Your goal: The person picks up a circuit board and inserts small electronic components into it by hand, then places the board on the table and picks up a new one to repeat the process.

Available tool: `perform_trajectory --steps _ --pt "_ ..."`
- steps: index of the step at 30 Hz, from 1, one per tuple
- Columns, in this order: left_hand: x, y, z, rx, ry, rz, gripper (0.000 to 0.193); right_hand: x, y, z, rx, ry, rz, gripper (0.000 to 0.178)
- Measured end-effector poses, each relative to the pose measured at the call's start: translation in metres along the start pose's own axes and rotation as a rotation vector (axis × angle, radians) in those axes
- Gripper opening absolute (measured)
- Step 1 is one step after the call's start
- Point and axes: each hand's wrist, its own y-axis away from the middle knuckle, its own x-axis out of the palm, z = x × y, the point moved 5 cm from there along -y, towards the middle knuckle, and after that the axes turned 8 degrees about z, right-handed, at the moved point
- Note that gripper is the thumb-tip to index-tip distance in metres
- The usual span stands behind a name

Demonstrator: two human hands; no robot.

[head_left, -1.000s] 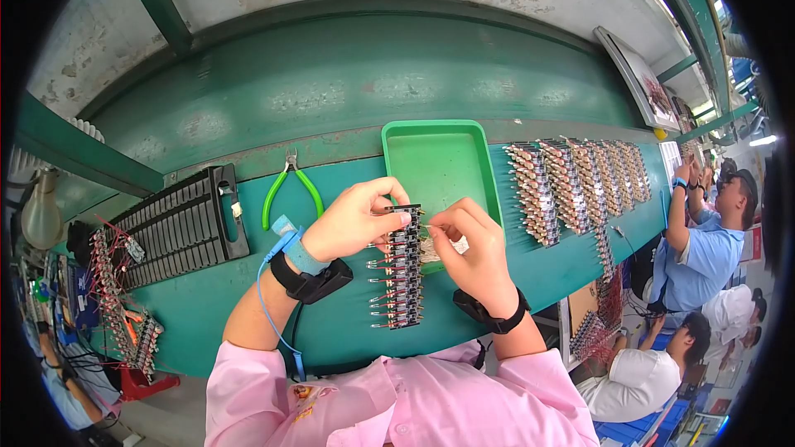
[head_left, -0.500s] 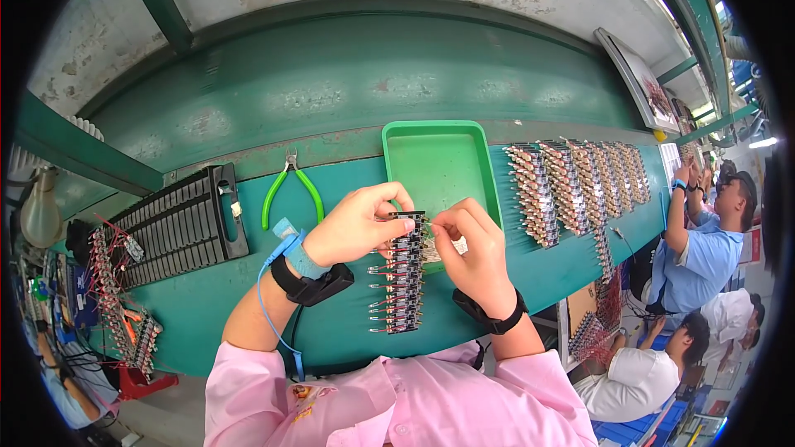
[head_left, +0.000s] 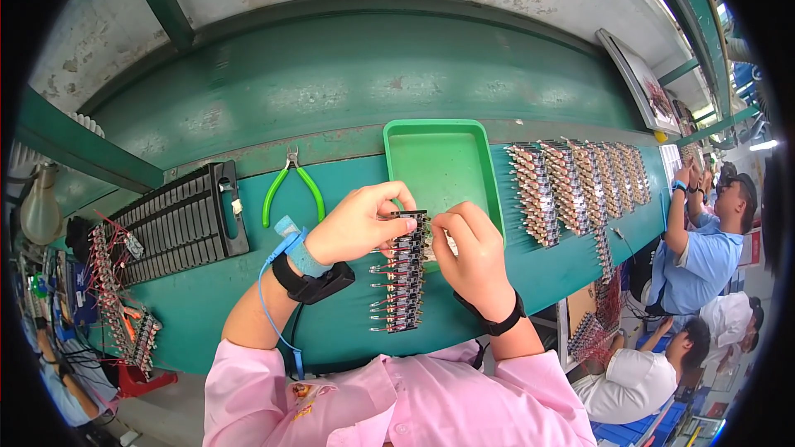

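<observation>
Circuit-board strip: held over the green bench mat, running from beyond the fingers back toward the chest; far end partly hidden under a thumb; lifted or resting on the mat, cannot tell.
Left hand: pinching the strip near its far end, thumb on top, other fingertips mostly out of sight.
Right hand: curled just beside the strip's right edge, thumb and forefinger close together; gripping something tiny or nothing, cannot tell.
Green tray: set beyond the hands, near side partly covered by the right one.
Pale tray contents: mostly hidden behind fingers, too small to make out.
Green-handled pliers: lying between the tray and a black slotted rack, handles parted.
Board rows: lined up right of the tray, merging toward the rim.
Red-wired boards: heaped beside the rack, too tangled to separate.
Co-worker in blue: bent by the lens, handwork unclear.
</observation>
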Motion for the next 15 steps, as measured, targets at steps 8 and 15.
perform_trajectory --steps 8,15 --pt "0.004 0.0 -0.002 0.0 0.035 0.058 0.011 -0.001 0.005 -0.014 0.201 -0.271 0.079 0.014" --pt "0.007 -0.001 -0.001 -0.011 -0.079 0.111 0.013 -0.001 0.004 -0.014 0.189 -0.297 0.095 0.013"
